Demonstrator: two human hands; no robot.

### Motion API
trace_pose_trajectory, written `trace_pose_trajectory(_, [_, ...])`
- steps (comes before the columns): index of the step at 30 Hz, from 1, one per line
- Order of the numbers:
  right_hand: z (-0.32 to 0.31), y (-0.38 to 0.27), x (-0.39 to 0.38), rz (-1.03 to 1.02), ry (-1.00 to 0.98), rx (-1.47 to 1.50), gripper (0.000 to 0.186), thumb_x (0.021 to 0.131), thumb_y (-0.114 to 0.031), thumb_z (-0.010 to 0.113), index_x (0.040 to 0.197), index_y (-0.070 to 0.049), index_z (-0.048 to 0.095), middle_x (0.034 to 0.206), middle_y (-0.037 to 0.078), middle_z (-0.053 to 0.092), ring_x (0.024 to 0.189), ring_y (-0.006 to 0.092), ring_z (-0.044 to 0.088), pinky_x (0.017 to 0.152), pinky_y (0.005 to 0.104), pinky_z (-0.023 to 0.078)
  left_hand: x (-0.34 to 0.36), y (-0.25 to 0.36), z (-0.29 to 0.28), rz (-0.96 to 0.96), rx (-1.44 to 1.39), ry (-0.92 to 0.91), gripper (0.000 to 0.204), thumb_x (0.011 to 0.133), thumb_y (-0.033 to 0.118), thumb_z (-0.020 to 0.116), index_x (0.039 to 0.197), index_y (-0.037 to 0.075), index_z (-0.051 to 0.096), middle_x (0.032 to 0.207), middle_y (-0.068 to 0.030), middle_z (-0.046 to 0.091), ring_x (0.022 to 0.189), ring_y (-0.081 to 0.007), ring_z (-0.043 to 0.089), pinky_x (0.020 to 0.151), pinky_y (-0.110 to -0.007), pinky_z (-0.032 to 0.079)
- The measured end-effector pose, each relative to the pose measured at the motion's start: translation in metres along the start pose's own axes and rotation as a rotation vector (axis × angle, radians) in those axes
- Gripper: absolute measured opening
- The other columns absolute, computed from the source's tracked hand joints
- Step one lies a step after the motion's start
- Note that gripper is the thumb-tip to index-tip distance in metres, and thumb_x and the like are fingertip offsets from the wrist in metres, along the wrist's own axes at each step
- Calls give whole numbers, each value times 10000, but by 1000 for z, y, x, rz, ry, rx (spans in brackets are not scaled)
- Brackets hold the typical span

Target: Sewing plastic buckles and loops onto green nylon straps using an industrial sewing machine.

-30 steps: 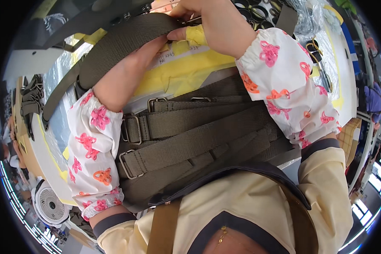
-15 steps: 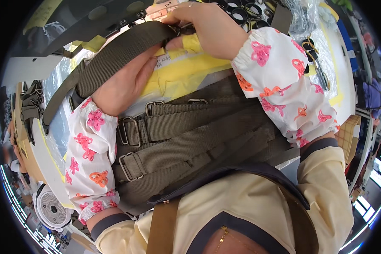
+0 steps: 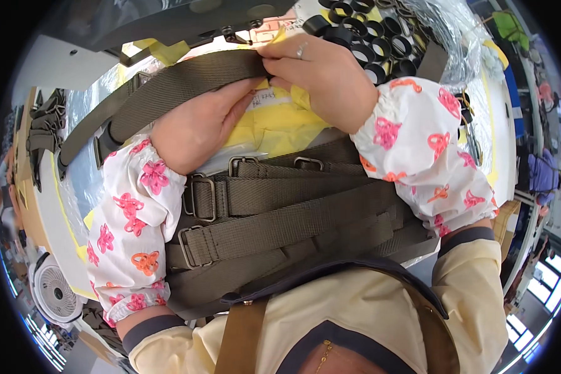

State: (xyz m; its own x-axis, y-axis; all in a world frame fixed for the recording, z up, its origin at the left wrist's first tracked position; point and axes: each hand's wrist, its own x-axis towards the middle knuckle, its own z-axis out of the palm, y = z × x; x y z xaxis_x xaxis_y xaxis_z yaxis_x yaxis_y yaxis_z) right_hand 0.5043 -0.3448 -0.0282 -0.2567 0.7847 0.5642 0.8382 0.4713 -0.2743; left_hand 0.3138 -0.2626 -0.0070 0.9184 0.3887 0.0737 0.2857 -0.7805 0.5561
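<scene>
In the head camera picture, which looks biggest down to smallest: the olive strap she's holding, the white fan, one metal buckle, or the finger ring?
1. Olive strap, held by both hands.
2. White fan at the lower left.
3. Metal buckle on the stacked straps.
4. Finger ring.
The fan lies farther off, so its true size is unsure.

I see a wide olive-green woven webbing strap (image 3: 187, 84) stretched flat and slanting across the yellow fabric piece (image 3: 274, 121), above the stacked olive straps with metal buckles (image 3: 280, 218).
</scene>
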Motion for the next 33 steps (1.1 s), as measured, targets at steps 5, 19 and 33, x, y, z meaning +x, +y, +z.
trace_pose_trajectory(5, [-9,-14,1,-28,6,-142,259,637,-25,599,894,-15,629,982,83,641,855,238,602,704,321,483,-3,19,2,-136,262,-14,242,817,95,525,1045,31,576,914,-132,616,827,-301,596,668,-365,486])
trace_pose_trajectory(19, [-7,-20,-6,161,15,-109,315,621,2,605,930,-48,637,1075,56,587,967,239,525,807,351,394,17,-17,2,479,399,361,301,616,54,615,915,57,646,995,-22,623,717,-198,544,626,-284,480])
trace_pose_trajectory(33, [-8,-24,-3,62,-20,-299,265,633,-67,596,892,-45,650,989,51,651,907,169,552,871,387,372,16,-23,-5,402,322,263,339,637,32,610,962,117,655,1066,31,620,746,-203,548,654,-281,479])
